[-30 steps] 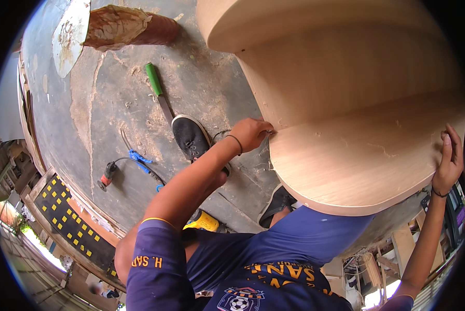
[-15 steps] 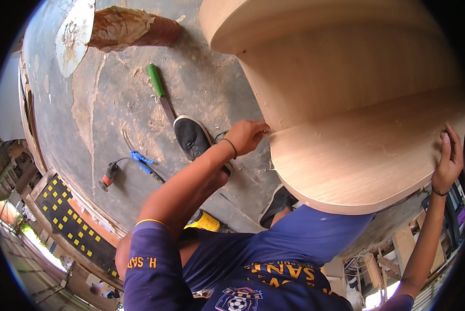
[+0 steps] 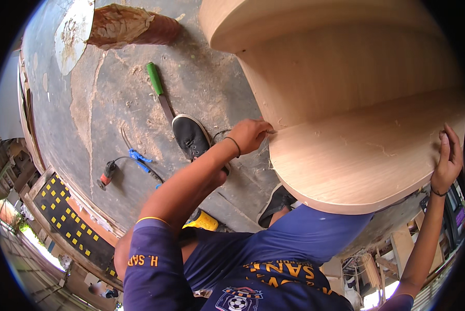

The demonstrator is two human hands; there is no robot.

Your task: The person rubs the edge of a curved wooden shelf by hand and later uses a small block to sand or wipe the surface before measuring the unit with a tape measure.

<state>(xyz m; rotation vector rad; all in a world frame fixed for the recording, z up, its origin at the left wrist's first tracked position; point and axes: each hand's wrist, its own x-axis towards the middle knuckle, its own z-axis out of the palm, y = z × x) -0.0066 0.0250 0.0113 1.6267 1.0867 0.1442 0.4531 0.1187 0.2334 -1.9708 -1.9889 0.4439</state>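
A pale wooden piece of furniture (image 3: 341, 155) fills the right side, with a rounded panel towards me and an upright panel behind it. My left hand (image 3: 249, 137) is at its left edge, near the joint of the two panels. Thumb and fingers are pinched together there; whatever is between them is too small to make out. On the far right, my right hand (image 3: 446, 163) rests against the panel's outer edge, fingers stretched out and holding nothing. Thin curled shavings (image 3: 388, 151) lie on the panel. Its rounded front edge is over my thigh.
A green-handled flat blade (image 3: 157, 83) lies on the dusty floor beside my black shoe (image 3: 189, 136). Further left are a red-and-black power tool (image 3: 107, 175) and a blue air gun (image 3: 139, 156). A yellow tool (image 3: 204, 222) lies near my leg. A reddish-brown cylinder (image 3: 134, 28) lies at far left.
My left hand has shifted slightly right along the wood's left edge, its fingers still pinched. The right hand has stayed put at the panel's edge.
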